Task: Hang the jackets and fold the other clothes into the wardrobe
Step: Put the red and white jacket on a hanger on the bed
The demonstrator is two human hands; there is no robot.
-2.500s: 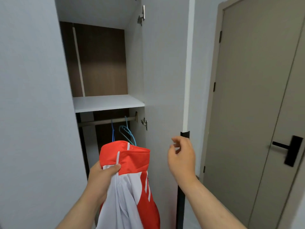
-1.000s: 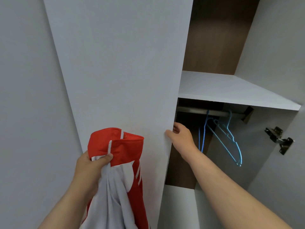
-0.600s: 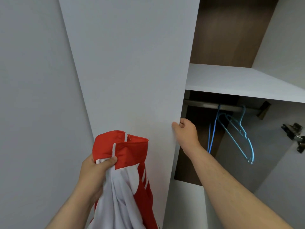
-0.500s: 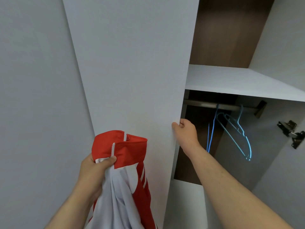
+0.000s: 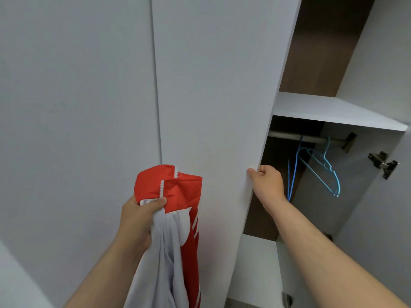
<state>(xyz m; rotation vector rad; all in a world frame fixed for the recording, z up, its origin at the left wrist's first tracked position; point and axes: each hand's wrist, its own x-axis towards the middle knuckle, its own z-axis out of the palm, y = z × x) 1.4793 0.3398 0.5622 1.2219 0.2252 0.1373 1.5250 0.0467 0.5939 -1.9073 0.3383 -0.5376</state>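
The left hand [image 5: 138, 218] clutched a red and white zip-up sports jacket [image 5: 178, 196] just below its red collar, fingers and thumb curled tight round the bunched cloth, and the rest of the garment hung down past the near bottom edge of the view. The jacket was outside the wardrobe, held in front of the plain white wardrobe door [image 5: 211, 96]. The right hand [image 5: 268, 182] gripped that door's right edge: thumb on the front face, fingers hooked behind it. To the right of that edge the wardrobe stood open, showing a flat white shelf [image 5: 329, 107], a dark brown wooden back panel [image 5: 322, 52] above it and, under the shelf, a grey metal hanging rail [image 5: 311, 138]. A few thin light-blue wire hangers [image 5: 327, 166] hung from the rail, just right of the right hand and farther in. A dark metal hinge [image 5: 382, 164] sat on the white inner surface at the far right. Left of the door lay a second white panel [image 5: 77, 107] with a narrow seam between the two
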